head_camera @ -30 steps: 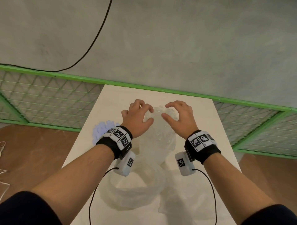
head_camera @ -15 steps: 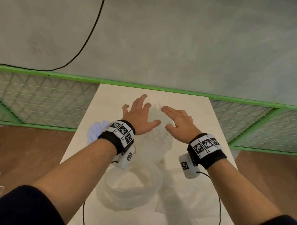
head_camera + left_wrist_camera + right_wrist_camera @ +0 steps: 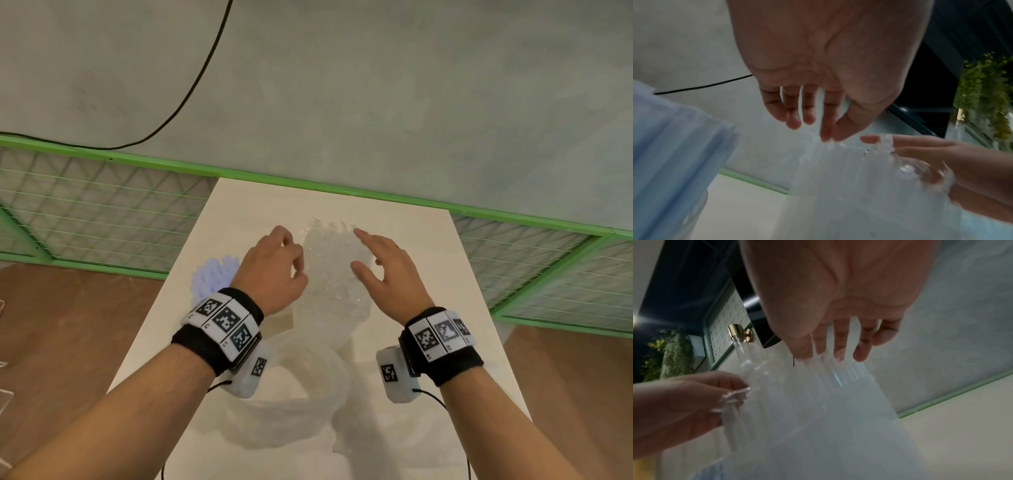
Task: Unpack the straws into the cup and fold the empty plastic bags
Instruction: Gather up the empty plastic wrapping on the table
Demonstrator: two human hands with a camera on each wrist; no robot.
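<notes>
Straws (image 3: pixel 330 263), clear ones, stand bunched in a cup at the counter's (image 3: pixel 455 308) centre; my left hand (image 3: pixel 274 270) pinches one, my right hand (image 3: pixel 383 270) rests open against them. Blue straws (image 3: pixel 214 274) wait at nine o'clock; empty bags (image 3: pixel 291 387) at six o'clock are unfolded.

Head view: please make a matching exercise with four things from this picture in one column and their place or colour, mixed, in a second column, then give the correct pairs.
Column one:
1. clear straws
2. blue straws
3. empty plastic bag
4. black cable

Column two:
A. crumpled on the table, nearest the person
B. against the grey wall
C. between the left hand and right hand
D. partly hidden behind the left wrist

Pairs: 1-C, 2-D, 3-A, 4-B
</notes>
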